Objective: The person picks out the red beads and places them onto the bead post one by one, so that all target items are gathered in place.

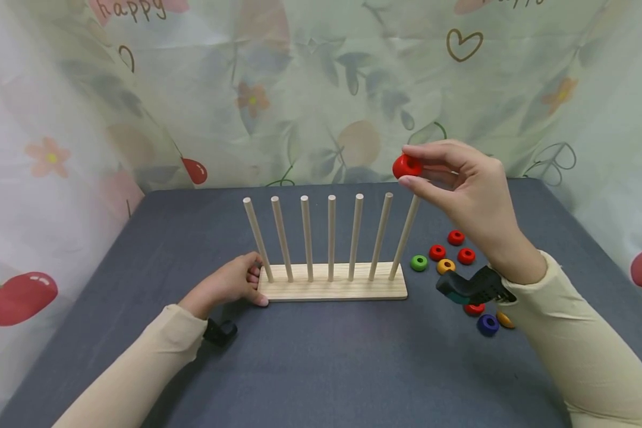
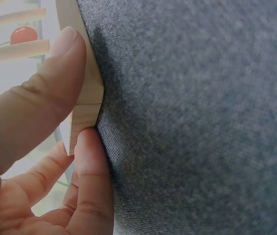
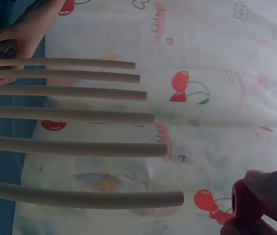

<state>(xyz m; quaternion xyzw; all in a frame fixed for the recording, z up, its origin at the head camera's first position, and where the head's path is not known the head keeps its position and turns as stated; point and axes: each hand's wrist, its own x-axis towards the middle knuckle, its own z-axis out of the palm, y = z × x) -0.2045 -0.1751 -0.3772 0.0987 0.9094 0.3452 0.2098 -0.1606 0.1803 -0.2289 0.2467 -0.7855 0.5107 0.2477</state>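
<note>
A pale wooden peg stand (image 1: 331, 290) with several upright pegs stands on the dark table. My left hand (image 1: 236, 278) grips the left end of its base. In the left wrist view the thumb (image 2: 62, 73) lies along the base (image 2: 90, 81) and a fingertip presses its end corner. My right hand (image 1: 468, 184) pinches a red ring (image 1: 407, 167) between thumb and fingers, raised above the top of the rightmost peg (image 1: 405, 238). The right wrist view shows the red ring (image 3: 246, 201) beyond the peg tips, its hole facing them.
Right of the stand lie loose rings: a green ring (image 1: 419, 263), an orange ring (image 1: 446, 266), a blue ring (image 1: 488, 325) and several red rings (image 1: 466, 256). Some lie partly behind the right wrist's camera (image 1: 476, 286). A patterned curtain (image 1: 310, 119) hangs behind the table.
</note>
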